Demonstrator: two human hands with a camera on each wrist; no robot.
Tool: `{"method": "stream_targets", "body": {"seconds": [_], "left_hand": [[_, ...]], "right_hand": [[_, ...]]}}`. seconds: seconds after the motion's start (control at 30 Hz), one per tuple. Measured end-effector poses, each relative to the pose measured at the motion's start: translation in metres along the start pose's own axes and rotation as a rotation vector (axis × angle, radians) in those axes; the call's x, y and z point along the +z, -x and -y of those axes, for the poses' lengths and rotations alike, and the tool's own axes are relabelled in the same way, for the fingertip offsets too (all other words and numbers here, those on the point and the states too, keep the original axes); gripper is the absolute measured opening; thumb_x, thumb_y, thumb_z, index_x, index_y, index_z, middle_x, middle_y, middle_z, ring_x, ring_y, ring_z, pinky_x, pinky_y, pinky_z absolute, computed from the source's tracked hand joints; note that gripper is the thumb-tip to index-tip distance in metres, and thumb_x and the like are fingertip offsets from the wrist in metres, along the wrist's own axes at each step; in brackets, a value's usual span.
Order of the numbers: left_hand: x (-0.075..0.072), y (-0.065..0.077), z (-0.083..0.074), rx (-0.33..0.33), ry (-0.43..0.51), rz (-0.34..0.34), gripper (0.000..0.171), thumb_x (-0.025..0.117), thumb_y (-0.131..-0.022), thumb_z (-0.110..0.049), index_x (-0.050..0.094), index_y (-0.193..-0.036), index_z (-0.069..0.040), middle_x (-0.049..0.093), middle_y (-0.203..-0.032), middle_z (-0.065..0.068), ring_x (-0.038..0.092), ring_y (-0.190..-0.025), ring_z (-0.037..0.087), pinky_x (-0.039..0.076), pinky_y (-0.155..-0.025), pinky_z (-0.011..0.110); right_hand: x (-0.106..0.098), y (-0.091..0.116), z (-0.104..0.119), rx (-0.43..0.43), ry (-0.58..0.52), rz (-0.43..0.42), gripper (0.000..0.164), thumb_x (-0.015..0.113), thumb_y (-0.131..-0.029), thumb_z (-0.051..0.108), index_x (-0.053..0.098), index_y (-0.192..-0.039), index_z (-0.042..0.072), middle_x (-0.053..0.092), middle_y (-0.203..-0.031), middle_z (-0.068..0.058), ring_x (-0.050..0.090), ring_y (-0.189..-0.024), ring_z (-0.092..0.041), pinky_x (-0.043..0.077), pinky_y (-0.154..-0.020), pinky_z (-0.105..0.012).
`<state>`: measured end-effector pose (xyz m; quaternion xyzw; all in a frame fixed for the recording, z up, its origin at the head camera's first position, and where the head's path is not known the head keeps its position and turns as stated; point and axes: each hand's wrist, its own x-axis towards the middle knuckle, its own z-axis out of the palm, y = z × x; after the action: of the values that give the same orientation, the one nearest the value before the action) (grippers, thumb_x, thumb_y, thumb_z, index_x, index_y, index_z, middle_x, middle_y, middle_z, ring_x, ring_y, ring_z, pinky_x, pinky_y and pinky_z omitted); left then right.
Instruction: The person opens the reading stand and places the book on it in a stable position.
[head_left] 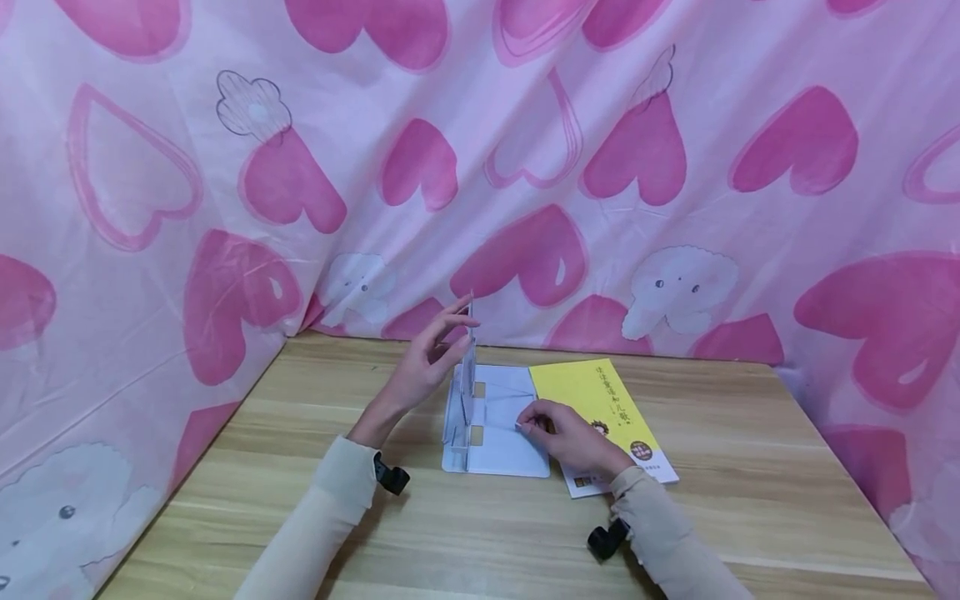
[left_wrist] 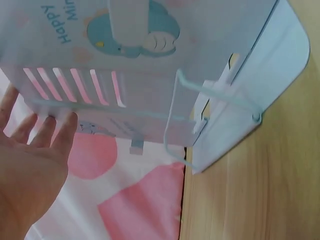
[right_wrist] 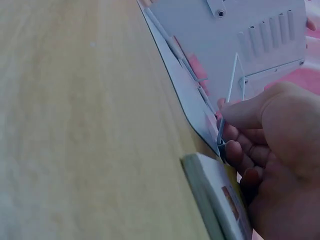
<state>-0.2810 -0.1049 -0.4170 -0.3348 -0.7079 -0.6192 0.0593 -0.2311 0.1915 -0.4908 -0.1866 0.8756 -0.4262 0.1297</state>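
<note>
A pale folding book stand [head_left: 510, 461] lies with its base flat on the wooden table and its panel [left_wrist: 145, 85] raised upright, almost edge-on in the head view. Cartoon print and slots show on that panel in the left wrist view. My left hand [head_left: 427, 367] holds the panel near its top edge, fingertips at the rim. Between thumb and fingers, my right hand [right_wrist: 285, 135] pinches a thin wire support [right_wrist: 231, 82] above the base's right side. Another wire bracket [left_wrist: 172, 115] sticks out in front of the panel.
A yellow and white book [head_left: 592, 383] lies right of the stand, partly beneath my right hand. A pink heart-patterned curtain [head_left: 517, 250] hangs behind the wooden table [head_left: 750, 467] and along both sides. Black wrist cameras [head_left: 606, 540] sit on both sleeves.
</note>
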Motion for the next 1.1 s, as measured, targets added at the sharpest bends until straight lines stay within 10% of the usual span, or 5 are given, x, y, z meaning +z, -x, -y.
{"method": "stream_targets", "body": {"seconds": [0.47,0.8,1.1], "left_hand": [[0.037,0.004,0.006,-0.020,-0.254,0.128,0.044,0.046,-0.117,-0.026,0.052,-0.160,-0.032,0.033,-0.177,0.004,0.034,-0.163,0.026,0.044,-0.124,0.063],[0.025,0.010,0.035,-0.233,-0.351,0.125,0.056,0.056,-0.114,-0.033,0.041,-0.165,-0.017,0.041,-0.172,0.007,0.039,-0.161,0.030,0.040,-0.127,0.062],[0.015,0.008,0.052,-0.262,-0.353,0.129,0.064,0.060,-0.112,-0.022,0.032,-0.169,-0.017,0.036,-0.174,0.012,0.039,-0.160,0.041,0.041,-0.125,0.065]], "right_hand": [[-0.001,-0.003,-0.006,-0.050,-0.045,-0.019,0.013,0.066,-0.109,0.025,0.074,-0.119,0.030,0.070,-0.119,0.009,0.060,-0.109,-0.018,0.049,-0.093,-0.028],[-0.003,-0.004,-0.005,-0.038,-0.074,-0.031,0.016,0.067,-0.109,0.021,0.075,-0.119,0.030,0.070,-0.129,0.013,0.060,-0.118,-0.018,0.047,-0.108,-0.040],[0.006,0.002,0.010,-0.125,-0.099,-0.067,0.030,0.080,-0.100,0.025,0.067,-0.127,0.026,0.069,-0.108,0.002,0.065,-0.098,-0.019,0.056,-0.082,-0.025]]}}
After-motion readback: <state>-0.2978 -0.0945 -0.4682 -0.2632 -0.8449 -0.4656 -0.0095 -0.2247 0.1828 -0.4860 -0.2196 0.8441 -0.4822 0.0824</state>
